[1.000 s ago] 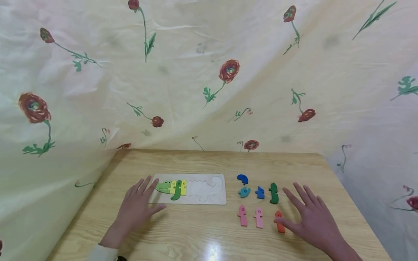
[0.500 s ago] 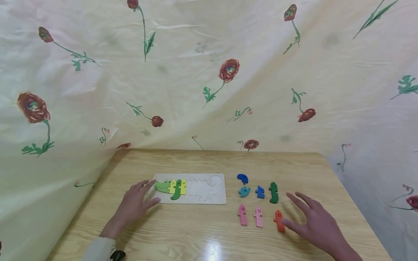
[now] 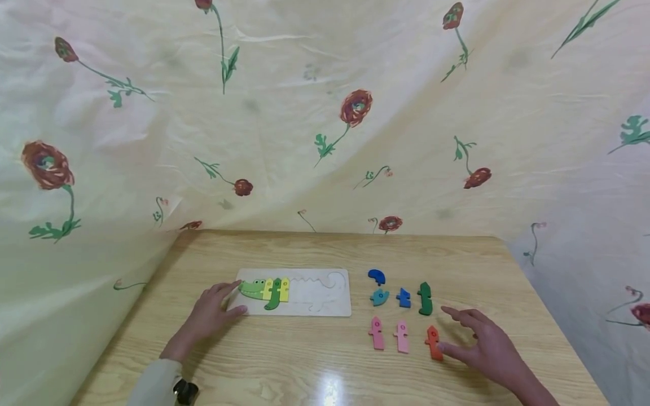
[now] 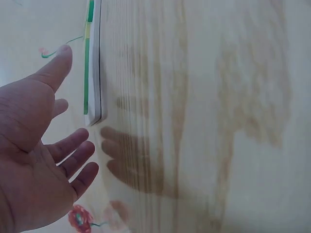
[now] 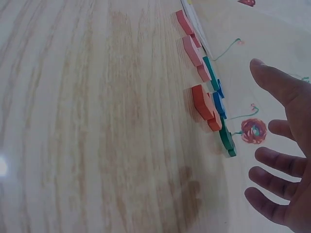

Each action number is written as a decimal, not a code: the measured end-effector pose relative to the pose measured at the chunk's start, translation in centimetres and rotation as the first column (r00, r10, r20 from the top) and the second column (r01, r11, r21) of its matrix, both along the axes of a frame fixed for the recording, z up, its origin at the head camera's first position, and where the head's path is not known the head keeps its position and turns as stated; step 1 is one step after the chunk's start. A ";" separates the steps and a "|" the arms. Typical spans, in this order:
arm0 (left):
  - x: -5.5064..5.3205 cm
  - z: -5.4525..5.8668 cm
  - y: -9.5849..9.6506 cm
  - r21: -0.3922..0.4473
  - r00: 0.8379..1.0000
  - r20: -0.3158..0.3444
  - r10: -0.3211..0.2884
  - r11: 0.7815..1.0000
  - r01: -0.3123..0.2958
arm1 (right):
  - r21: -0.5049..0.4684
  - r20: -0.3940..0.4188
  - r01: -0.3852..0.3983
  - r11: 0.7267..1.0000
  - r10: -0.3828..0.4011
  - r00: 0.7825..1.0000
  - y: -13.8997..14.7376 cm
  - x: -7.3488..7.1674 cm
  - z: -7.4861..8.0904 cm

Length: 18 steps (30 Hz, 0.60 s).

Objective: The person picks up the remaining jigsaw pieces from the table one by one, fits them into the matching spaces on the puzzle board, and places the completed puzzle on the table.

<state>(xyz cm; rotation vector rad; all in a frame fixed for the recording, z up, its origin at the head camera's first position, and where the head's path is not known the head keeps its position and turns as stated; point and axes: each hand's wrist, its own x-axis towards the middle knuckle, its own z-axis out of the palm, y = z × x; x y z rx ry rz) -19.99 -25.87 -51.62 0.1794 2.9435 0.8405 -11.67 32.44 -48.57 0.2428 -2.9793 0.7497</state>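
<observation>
A white puzzle board [image 3: 322, 304] lies left of centre with a green crocodile head piece [image 3: 252, 290], yellow pieces and a green leg piece [image 3: 274, 296] on its left part; the right part shows only a printed outline. My left hand [image 3: 209, 313] is at the board's left end, fingers loosely bent, holding nothing; in the left wrist view they stand apart from the board's edge [image 4: 99, 63]. My right hand [image 3: 487, 345] hovers, fingers spread, beside the orange piece [image 3: 433, 343] and the dark green leg piece [image 3: 425, 299]. In the right wrist view it holds nothing.
Two pink pieces [image 3: 377, 334] lie left of the orange one. Behind them are a teal piece [image 3: 379, 298], a blue piece [image 3: 403, 298] and a dark blue curved piece [image 3: 377, 276]. The wooden table [image 3: 284, 366] meets a flowered cloth [image 3: 284, 141] at its back and sides.
My left hand has drawn back slightly from the board and its fingers have bent a little. My right hand has lowered, its fingers less spread. The pieces lie as before.
</observation>
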 end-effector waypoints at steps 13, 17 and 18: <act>-0.7 -0.4 -1.0 0.090 0.998 0.009 -0.064 0.994 0.063 | -0.098 0.037 -0.038 0.994 0.042 0.998 0.6 -0.7 -1.2; -0.8 -0.8 -1.2 0.083 0.997 0.000 -0.075 0.994 0.075 | -0.117 0.046 -0.058 0.991 0.063 0.997 0.9 -0.7 -1.6; -0.9 -0.9 -1.3 0.081 0.997 -0.002 -0.076 0.994 0.076 | -0.120 0.052 -0.059 0.991 0.065 0.997 1.0 -0.7 -1.6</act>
